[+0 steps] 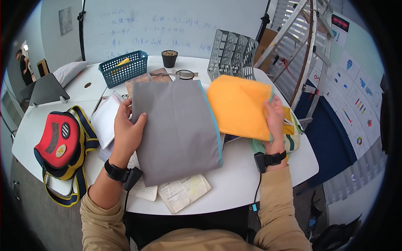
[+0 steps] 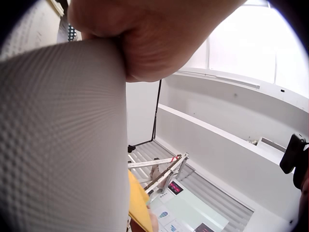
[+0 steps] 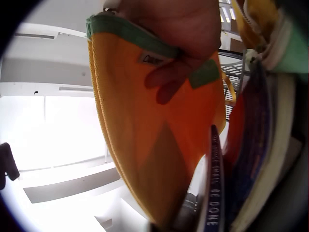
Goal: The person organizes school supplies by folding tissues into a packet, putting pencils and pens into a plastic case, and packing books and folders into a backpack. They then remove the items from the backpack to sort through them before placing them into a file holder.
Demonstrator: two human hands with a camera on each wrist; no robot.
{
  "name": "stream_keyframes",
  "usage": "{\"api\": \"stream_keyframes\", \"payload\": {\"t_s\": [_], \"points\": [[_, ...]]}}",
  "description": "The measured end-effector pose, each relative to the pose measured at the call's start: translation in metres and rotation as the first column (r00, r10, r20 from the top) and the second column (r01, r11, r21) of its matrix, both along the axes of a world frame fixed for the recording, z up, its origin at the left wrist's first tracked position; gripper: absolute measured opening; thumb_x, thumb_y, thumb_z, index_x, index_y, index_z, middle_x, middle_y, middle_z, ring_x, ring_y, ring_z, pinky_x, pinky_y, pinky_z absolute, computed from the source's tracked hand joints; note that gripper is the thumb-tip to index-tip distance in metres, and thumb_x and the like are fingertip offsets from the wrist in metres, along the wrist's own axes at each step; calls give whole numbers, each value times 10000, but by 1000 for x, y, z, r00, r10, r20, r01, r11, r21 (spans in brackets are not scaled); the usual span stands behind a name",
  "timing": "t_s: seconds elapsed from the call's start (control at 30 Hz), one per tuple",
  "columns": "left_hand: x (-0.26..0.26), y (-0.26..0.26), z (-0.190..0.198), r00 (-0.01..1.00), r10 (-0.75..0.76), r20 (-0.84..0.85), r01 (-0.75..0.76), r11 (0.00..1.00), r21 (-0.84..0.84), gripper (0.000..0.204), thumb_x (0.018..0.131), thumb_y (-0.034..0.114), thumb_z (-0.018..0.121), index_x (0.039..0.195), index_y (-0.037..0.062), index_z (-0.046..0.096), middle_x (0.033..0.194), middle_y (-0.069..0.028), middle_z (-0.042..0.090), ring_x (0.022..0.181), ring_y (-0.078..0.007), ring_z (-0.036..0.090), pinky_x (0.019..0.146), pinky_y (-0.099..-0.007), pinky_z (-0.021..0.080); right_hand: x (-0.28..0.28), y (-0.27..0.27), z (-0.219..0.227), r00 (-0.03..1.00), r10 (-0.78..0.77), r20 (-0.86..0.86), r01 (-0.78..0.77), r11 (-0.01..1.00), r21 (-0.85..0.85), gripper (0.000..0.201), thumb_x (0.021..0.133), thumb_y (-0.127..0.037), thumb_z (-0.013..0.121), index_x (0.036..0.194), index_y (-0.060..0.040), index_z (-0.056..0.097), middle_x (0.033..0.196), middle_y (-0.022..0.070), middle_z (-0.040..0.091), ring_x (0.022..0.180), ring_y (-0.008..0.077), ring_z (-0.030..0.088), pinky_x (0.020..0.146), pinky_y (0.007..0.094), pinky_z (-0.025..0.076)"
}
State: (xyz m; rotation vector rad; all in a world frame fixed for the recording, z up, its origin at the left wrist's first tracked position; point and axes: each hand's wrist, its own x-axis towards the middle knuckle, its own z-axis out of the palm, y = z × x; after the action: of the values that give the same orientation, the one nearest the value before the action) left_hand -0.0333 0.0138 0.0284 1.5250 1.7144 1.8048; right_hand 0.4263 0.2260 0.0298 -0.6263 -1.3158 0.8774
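Note:
In the head view my left hand [image 1: 127, 133] grips the left edge of a flat grey fabric bag [image 1: 173, 129], its thumb over the front. The bag has a bright blue right edge and stands tilted over the table. Further right, my right hand [image 1: 274, 116] pinches the green-trimmed right edge of an orange fabric pouch [image 1: 236, 106]. Part of that pouch lies close beside the grey bag. Up close in the left wrist view, grey cloth [image 2: 67, 140] runs into the curled hand. The right wrist view shows fingers [image 3: 169, 77] on the pouch near a small label.
A red and navy backpack [image 1: 58, 138] lies at the left of the white table [image 1: 247, 188]. Behind are a teal basket [image 1: 123, 69], a dark pot [image 1: 169, 60] and a grey file rack [image 1: 232, 54]. Worn booklets [image 1: 184, 193] lie under the bag. A ladder [image 1: 301, 50] stands right.

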Motion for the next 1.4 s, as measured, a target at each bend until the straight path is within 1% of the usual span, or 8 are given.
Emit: {"api": "stream_keyframes", "payload": {"t_s": [0.2,0.33,0.43,0.63,0.87,0.97,1.23,1.4], "points": [[5,-4,5,984,-102,144,100,995,23,611,1041,31,726,1597,-73,494,1445,-222,704,1304,-237,700,1079,-343,575,-9,-65,66,931,239,-275,-192,963,187,427,1197,-206,666,1575,-41,556,1458,121,753,1287,217,744,1153,347,559],[2,0,-2,977,-134,166,123,990,71,585,1068,24,692,1612,-50,490,1421,-205,712,1284,-215,701,1061,-315,574,-38,-98,66,688,501,-525,-630,771,-91,408,1213,-195,610,1598,-66,564,1491,154,725,1254,228,750,1092,369,596],[5,-3,4,972,-125,201,119,992,42,538,1116,60,657,1616,-47,491,1416,-178,714,1281,-189,697,1069,-304,563,-60,-73,31,863,470,-187,-489,870,-71,438,1191,-137,634,1608,-28,556,1460,118,751,1237,188,745,1133,353,570],[-2,4,-4,884,-206,419,164,977,134,495,1196,172,607,1628,-38,487,1424,-132,716,1293,-146,686,1086,-305,548,-105,-98,9,842,502,198,-389,818,-423,458,1164,-54,644,1598,44,534,1435,119,773,1303,174,739,1096,316,575],[16,-5,8,949,-230,215,208,970,124,589,1101,8,702,1631,-44,449,1502,-162,661,1378,-211,666,1143,-363,561,-125,-118,11,761,509,402,-385,853,-351,619,1153,-146,723,1688,45,476,1461,129,718,1158,144,778,980,282,609],[17,-9,12,918,-298,263,254,949,188,617,1082,-39,705,1637,-34,433,1511,-150,649,1387,-208,666,1141,-353,574,-123,-107,-5,768,316,556,-245,949,-201,610,1132,-201,776,1636,41,532,1419,105,724,1078,118,780,915,266,617],[34,-27,19,935,-329,134,240,862,447,601,1065,-74,727,1595,-24,448,1469,-137,670,1315,-170,705,1094,-349,610,-116,-115,11,830,481,281,-444,876,-188,580,1118,-185,796,1597,12,534,1514,119,691,1276,167,722,1093,324,566],[25,-36,4,947,-83,-310,261,763,591,632,1030,-55,787,1574,-41,464,1443,-154,689,1261,-199,743,1023,-340,617,-111,-128,16,844,482,236,-506,861,47,520,1139,-154,757,1591,0,549,1522,103,693,1403,178,647,1207,362,499]]}}
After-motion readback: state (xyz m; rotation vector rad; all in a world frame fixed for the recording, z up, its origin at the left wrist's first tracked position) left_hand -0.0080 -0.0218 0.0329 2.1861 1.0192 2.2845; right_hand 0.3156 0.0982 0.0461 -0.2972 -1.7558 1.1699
